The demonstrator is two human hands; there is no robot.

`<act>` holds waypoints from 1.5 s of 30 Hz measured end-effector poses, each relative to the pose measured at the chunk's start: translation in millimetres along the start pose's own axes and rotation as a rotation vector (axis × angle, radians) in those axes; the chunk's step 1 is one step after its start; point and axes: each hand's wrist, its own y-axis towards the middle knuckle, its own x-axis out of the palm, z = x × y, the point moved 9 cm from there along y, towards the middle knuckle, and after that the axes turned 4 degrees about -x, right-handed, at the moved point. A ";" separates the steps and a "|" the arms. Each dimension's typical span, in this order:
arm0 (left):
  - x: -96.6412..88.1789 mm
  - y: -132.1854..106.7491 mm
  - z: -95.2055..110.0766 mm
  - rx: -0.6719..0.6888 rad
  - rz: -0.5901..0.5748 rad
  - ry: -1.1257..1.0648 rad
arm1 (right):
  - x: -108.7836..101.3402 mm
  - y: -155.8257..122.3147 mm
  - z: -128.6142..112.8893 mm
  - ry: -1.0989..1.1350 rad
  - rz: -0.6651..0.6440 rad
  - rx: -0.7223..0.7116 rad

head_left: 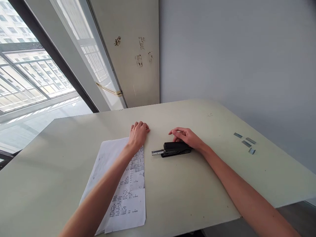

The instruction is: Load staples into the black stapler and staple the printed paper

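A stack of printed white paper (128, 197) lies on the pale table (61, 154) in front of me. My left hand (138, 134) rests on the paper's far edge with its fingers curled down onto the table. A black stapler (172, 148) lies on its side to the right of the paper, metal tip pointing left. My right hand (187, 136) lies over the stapler's right end, fingers stretched out and loosely apart, touching its top.
Several grey staple strips (245, 142) lie near the table's right edge. A grey wall stands behind the table. A stained panel (133, 52) leans in the corner, and a large window (29, 72) with a railing is at the left.
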 end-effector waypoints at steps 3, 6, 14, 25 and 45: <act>-8.7 -15.2 1.2 0.002 0.019 -0.077 | 0.2 1.0 0.9 0.002 -0.008 0.000; -23.0 -37.3 4.0 -0.014 0.047 -0.184 | -0.8 0.9 1.8 -0.012 -0.005 0.006; -22.1 -88.6 9.3 -0.045 -0.059 -0.556 | -0.8 0.1 1.5 -0.035 0.010 0.010; -37.3 -114.2 43.6 0.355 0.055 -0.296 | 1.4 -0.3 4.8 -0.047 -0.011 0.046; -13.9 -117.0 42.4 0.224 -0.087 -0.268 | 1.3 -1.1 7.8 -0.036 -0.011 0.099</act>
